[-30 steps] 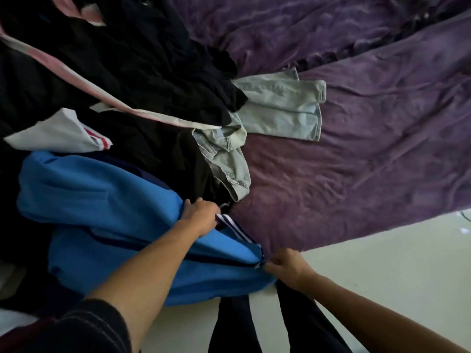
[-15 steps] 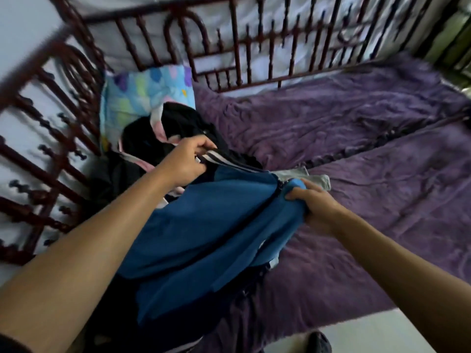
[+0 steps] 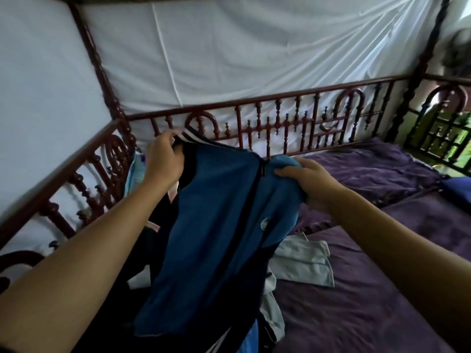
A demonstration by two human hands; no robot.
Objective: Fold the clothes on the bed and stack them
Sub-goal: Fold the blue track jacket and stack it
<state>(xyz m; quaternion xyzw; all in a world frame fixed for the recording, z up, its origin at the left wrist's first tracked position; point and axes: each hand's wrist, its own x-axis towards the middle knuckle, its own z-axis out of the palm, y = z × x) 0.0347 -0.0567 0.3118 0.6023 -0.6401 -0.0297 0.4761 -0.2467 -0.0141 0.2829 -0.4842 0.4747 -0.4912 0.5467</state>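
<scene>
Both hands, L (image 3: 164,159) & R (image 3: 309,183), grip blue jacket (image 3: 219,225) aloft.

**Soft cloth all round, gloss on the rails**

The blue jacket (image 3: 216,225) shows as smooth, matt synthetic-looking fabric, with ribbed striped trim at the collar. Beneath it, the purple bedspread (image 3: 356,314) looks plush, velvety and creased. The pale garment (image 3: 305,263) may be denim, though it's blurred here. The turned bed rails (image 3: 267,108) gleam a lacquered dark red. Behind them, the white sheeting (image 3: 254,47) is thin, matt and wrinkled.
</scene>
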